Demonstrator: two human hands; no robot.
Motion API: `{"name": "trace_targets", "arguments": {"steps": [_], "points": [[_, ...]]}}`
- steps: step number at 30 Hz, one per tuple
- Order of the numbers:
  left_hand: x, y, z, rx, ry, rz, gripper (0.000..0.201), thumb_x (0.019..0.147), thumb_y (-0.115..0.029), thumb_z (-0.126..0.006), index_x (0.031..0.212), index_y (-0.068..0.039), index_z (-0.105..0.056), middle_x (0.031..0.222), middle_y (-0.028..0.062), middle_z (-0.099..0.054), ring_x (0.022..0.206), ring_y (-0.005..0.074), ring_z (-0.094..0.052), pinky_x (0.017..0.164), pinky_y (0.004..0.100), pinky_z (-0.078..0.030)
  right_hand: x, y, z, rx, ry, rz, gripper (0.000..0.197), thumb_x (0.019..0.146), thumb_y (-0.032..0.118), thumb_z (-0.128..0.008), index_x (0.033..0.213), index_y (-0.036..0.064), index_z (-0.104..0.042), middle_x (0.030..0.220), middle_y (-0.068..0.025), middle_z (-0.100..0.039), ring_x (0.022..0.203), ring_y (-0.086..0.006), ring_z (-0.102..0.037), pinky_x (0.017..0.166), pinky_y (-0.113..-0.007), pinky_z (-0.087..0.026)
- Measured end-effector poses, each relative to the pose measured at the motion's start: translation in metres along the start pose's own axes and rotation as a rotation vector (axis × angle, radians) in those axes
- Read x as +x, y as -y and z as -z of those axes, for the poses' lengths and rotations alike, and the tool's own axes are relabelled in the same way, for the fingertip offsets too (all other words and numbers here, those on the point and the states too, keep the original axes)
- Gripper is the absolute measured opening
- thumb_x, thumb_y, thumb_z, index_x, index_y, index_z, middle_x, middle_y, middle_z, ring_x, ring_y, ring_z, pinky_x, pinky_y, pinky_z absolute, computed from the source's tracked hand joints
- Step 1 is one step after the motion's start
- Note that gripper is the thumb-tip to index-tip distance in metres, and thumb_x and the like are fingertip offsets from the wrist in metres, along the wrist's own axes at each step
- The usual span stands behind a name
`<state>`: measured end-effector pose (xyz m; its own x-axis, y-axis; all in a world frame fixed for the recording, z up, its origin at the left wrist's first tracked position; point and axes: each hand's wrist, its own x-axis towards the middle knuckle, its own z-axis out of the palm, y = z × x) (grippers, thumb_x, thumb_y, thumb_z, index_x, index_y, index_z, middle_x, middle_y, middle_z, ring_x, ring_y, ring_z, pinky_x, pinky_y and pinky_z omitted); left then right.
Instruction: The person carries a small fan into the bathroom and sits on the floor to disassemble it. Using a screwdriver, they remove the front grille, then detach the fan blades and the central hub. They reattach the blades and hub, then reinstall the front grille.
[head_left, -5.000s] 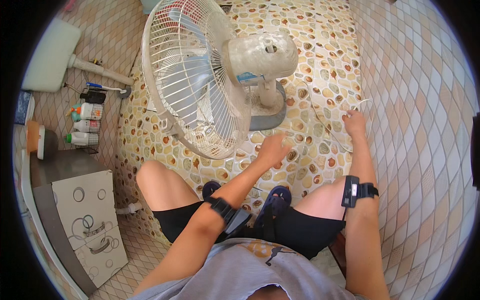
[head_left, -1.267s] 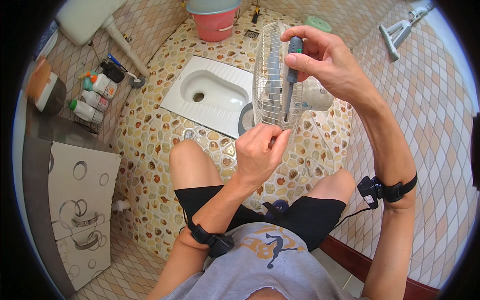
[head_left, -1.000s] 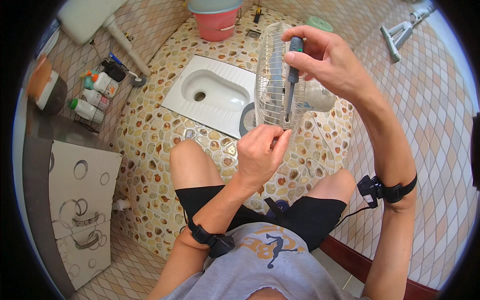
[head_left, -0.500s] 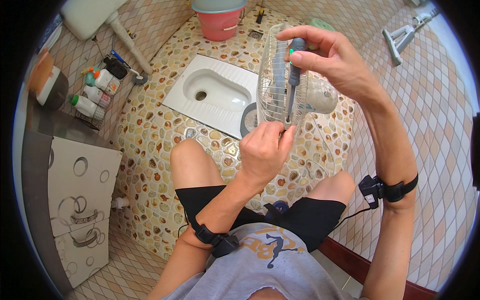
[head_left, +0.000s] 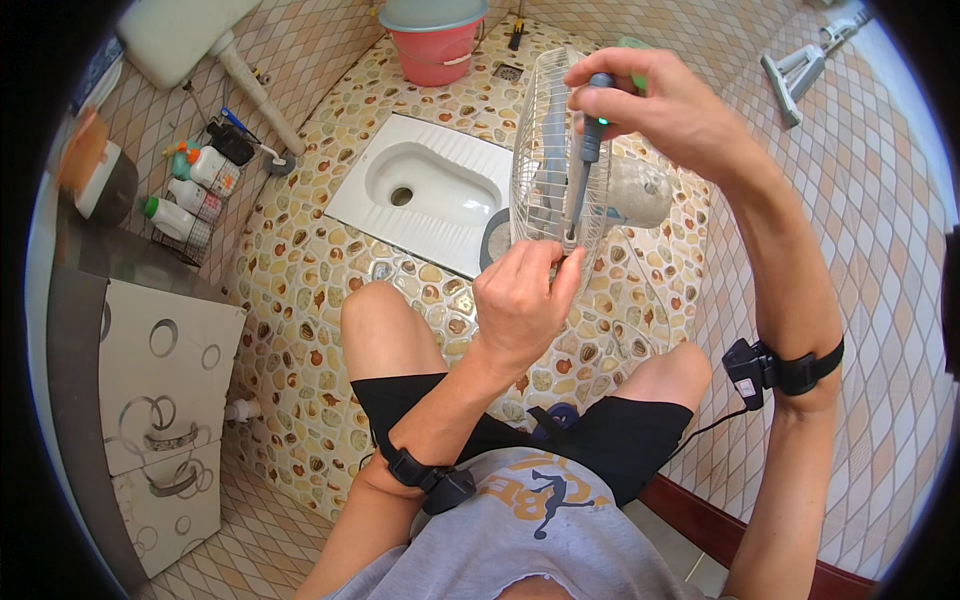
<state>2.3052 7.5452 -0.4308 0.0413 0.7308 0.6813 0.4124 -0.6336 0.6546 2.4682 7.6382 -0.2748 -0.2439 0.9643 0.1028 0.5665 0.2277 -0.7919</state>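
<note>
An electric fan stands on the floor before me, its wire guard (head_left: pixel 532 165) seen nearly edge-on and its dusty motor housing (head_left: pixel 640 192) on the right. Round the handle of a grey screwdriver (head_left: pixel 590 145), my right hand (head_left: pixel 655 105) is closed at the top. The shaft points down to the guard's rim, where its tip meets a small fastening. Just below that tip, the fingers of my left hand (head_left: pixel 525 295) are closed on the rim of the fan guard. Blue-grey blades show through the wires. Part of the round base (head_left: pixel 497 243) shows behind my left hand.
A white squat toilet (head_left: pixel 425 130) is set in the pebble-patterned floor beyond the fan. A pink bucket (head_left: pixel 435 50) stands at the back. Bottles in a wire rack (head_left: pixel 190 210) and a cabinet (head_left: pixel 170 400) line the left. A grey squeegee-like tool (head_left: pixel 790 85) leans at the right wall.
The screwdriver's handle has turned slightly in my right hand, and its fingers have shifted round it. My left hand and the fan guard have moved only slightly left.
</note>
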Motion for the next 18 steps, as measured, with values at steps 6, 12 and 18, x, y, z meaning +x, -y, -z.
{"name": "trace_targets", "arguments": {"steps": [6, 12, 18], "points": [[-0.001, 0.000, 0.001, -0.013, -0.005, -0.002, 0.019, 0.079, -0.007, -0.081, 0.078, -0.003, -0.063, 0.068, 0.0093, -0.061, 0.054, 0.0261, -0.060, 0.049, 0.0352, -0.047, -0.002, 0.000, -0.003, -0.063, 0.003, 0.077, 0.036, 0.090, 0.029, -0.072, 0.107, -0.0023, -0.069, 0.079, -0.0031, -0.065, 0.066, -0.0121, -0.061, 0.060, -0.030, -0.049], [0.003, 0.001, 0.001, -0.017, -0.015, -0.011, 0.019, 0.079, -0.006, -0.081, 0.078, -0.001, -0.063, 0.068, 0.0096, -0.062, 0.054, 0.0241, -0.059, 0.048, 0.0340, -0.046, 0.002, 0.011, 0.000, -0.104, 0.065, 0.056, 0.043, 0.092, 0.024, -0.075, 0.123, -0.0023, -0.062, 0.092, -0.0030, -0.068, 0.080, -0.0095, -0.063, 0.073, -0.027, -0.053], [0.001, 0.000, 0.001, -0.017, -0.006, -0.004, 0.019, 0.079, -0.007, -0.081, 0.078, -0.002, -0.063, 0.069, 0.0101, -0.063, 0.056, 0.0267, -0.061, 0.050, 0.0359, -0.047, -0.003, 0.010, 0.000, -0.022, 0.084, -0.012, 0.040, 0.092, 0.024, -0.075, 0.122, -0.0005, -0.063, 0.098, -0.0039, -0.070, 0.087, -0.0090, -0.065, 0.079, -0.025, -0.053]]}}
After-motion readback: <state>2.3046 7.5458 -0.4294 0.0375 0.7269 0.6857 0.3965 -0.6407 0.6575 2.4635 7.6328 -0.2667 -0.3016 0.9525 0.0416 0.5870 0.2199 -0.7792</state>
